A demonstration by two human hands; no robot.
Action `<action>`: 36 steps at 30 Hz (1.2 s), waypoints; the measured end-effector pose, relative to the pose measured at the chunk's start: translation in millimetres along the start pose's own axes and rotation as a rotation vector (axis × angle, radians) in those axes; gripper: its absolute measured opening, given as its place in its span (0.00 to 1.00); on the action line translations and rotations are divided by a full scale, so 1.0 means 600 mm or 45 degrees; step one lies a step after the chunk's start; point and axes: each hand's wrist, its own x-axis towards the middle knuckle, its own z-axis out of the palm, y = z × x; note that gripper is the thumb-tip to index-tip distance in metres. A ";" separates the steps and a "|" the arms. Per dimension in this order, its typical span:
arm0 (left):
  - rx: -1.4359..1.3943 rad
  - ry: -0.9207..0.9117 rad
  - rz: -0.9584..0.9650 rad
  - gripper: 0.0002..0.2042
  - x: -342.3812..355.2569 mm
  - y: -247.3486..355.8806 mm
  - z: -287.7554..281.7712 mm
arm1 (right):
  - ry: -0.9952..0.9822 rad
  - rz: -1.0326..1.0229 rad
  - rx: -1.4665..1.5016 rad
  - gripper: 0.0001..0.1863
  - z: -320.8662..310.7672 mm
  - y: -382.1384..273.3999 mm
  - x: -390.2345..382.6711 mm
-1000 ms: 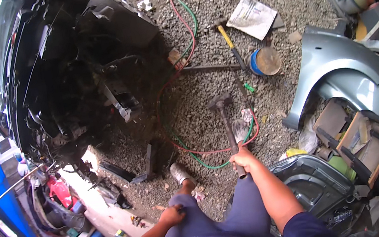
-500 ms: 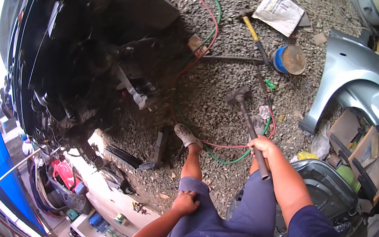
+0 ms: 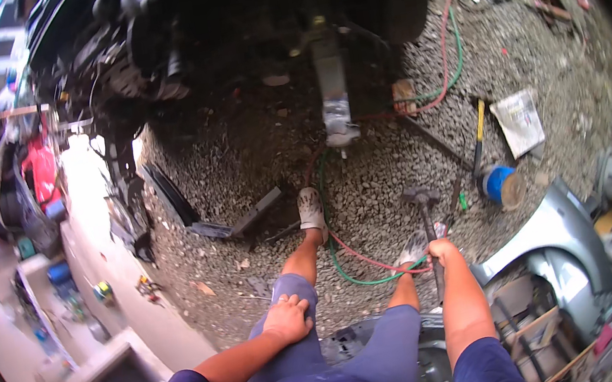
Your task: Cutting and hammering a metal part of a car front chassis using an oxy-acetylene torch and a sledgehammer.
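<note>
My right hand is wrapped round the handle of a sledgehammer, whose dark head is up over the gravel beyond my right foot. My left hand lies on my left thigh with its fingers stretched over the shorts, holding nothing. Ahead of me is the dark underside of a vehicle, with a pale metal beam sticking out of it toward me. Red and green hoses curve across the gravel around my feet.
To the right are a yellow-handled hammer, a blue tin, a pale bag and a silver fender. A dark bent trim piece lies left of my foot. A concrete ledge runs along the left.
My view has swung left, so the vehicle now fills the top middle and the things on the ground sit differently. My right hand keeps hold of the sledgehammer; the left stays on my thigh.
</note>
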 end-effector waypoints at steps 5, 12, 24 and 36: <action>-0.201 0.045 -0.035 0.22 -0.019 -0.081 -0.010 | 0.052 0.027 -0.343 0.05 0.082 -0.071 -0.072; -0.440 0.079 -0.046 0.21 -0.020 -0.141 0.002 | 0.058 0.125 -0.549 0.08 0.173 -0.101 -0.218; -0.715 0.097 -0.201 0.25 0.015 -0.151 -0.017 | -0.116 0.038 -0.510 0.11 0.341 -0.178 -0.475; -2.920 -0.310 -0.412 0.32 0.247 -0.060 -0.019 | -0.062 -0.446 -1.414 0.35 0.340 -0.206 -0.773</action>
